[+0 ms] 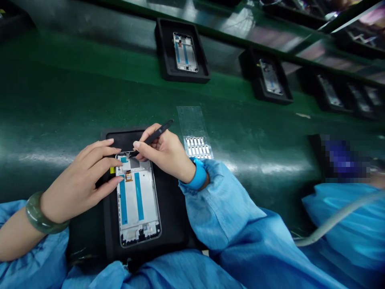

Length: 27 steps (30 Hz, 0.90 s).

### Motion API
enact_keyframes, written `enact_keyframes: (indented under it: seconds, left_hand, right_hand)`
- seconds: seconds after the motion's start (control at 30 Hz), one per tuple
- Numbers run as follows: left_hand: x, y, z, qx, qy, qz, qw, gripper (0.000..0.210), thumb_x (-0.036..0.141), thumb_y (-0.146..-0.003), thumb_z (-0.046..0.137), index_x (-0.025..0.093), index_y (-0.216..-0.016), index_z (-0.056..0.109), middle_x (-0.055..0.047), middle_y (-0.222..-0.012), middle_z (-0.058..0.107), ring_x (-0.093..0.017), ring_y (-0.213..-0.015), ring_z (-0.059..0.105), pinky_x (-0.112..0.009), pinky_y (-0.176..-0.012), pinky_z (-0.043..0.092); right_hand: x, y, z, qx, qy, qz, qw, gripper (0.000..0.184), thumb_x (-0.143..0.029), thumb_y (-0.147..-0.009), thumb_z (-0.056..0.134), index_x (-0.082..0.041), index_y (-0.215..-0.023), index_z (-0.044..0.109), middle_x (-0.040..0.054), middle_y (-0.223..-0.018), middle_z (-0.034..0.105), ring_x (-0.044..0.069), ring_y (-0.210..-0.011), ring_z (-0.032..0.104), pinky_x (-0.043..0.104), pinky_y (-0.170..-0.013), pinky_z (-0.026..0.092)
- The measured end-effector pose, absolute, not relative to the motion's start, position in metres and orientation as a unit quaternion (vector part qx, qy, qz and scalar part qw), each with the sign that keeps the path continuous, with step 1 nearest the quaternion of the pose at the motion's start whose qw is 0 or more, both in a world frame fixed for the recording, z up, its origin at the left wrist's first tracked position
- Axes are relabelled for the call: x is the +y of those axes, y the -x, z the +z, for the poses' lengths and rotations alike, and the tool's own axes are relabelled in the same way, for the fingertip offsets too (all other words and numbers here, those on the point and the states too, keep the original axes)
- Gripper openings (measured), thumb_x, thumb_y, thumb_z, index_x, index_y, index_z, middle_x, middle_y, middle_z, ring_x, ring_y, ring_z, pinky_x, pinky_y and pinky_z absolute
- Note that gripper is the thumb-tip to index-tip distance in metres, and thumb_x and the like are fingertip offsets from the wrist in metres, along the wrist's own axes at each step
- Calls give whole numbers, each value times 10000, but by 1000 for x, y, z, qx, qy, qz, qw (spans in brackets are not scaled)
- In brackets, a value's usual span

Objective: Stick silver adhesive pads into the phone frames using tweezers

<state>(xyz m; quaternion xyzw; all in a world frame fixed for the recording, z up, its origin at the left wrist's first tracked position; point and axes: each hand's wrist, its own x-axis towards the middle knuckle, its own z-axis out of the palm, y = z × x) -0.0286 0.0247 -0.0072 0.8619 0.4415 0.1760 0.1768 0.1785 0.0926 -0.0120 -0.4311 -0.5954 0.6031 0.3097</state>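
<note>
A phone frame (131, 204) with two blue adhesive strips lies in a black foam tray (173, 212) in front of me. My left hand (80, 176) rests along the frame's upper left edge, its fingers spread and their tips touching it. In my right hand (167, 154) are black tweezers (159, 131), held like a pen with the blunt end pointing up and right. Their tips are at the top of the frame, partly hidden by my fingers. A small orange flex cable (128, 176) sits on the frame below them.
A clear sheet (195, 132) with rows of small white-and-black stickers lies beyond my right wrist. Farther off on the green surface stand a black tray (186, 76) and another black tray (272, 96), each with a phone frame. A person's blue sleeve (349, 224) is at the right.
</note>
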Motion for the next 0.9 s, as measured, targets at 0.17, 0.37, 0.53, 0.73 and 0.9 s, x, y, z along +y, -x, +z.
enact_keyframes:
  seconds: [0.17, 0.37, 0.53, 0.73, 0.9]
  left_hand:
    - [25, 29, -9, 437, -869, 171, 158, 262, 268, -876, 505, 170, -1118, 535, -99, -1212, 498, -257, -1304, 325, -471, -1064, 334]
    - [24, 27, -12, 423, -889, 136, 111, 325, 229, -876, 484, 212, -1196, 535, -109, -1224, 475, -285, -1275, 363, -536, -1069, 301]
    - [20, 22, -9, 437, -888, 119, 81, 316, 232, -885, 458, 174, -1184, 541, -132, -1207, 495, -296, -1256, 393, -549, -1070, 289]
    - [19, 19, -13, 448, -880, 134, 77, 320, 240, -871, 466, 169, -1175, 535, -134, -1193, 506, -302, -1235, 415, -555, -1064, 289]
    - [18, 16, -14, 458, -874, 144, 77, 336, 240, -868, 467, 172, -1194, 512, -141, -1196, 497, -303, -1220, 427, -556, -1055, 301]
  right_hand:
    - [91, -179, -13, -620, 428, 581, 309, 228, -320, -761, 669, -191, -813, 488, -44, -600, 609, 133, -575, 662, 233, -526, 528]
    - [91, -180, -13, -682, 414, 516, 311, 189, -316, -797, 623, -189, -805, 484, -37, -649, 580, 113, -601, 631, 233, -560, 508]
    - [88, -180, -11, -730, 397, 454, 322, 162, -295, -803, 617, -183, -816, 501, -25, -707, 565, 106, -634, 611, 232, -585, 499]
    - [87, -181, -12, -628, 426, 528, 381, 232, -377, -819, 604, -203, -862, 456, -28, -724, 569, 108, -647, 629, 243, -608, 536]
    - [88, -181, -14, -638, 414, 535, 368, 258, -400, -801, 622, -199, -885, 485, 16, -877, 594, 118, -754, 623, 257, -666, 540]
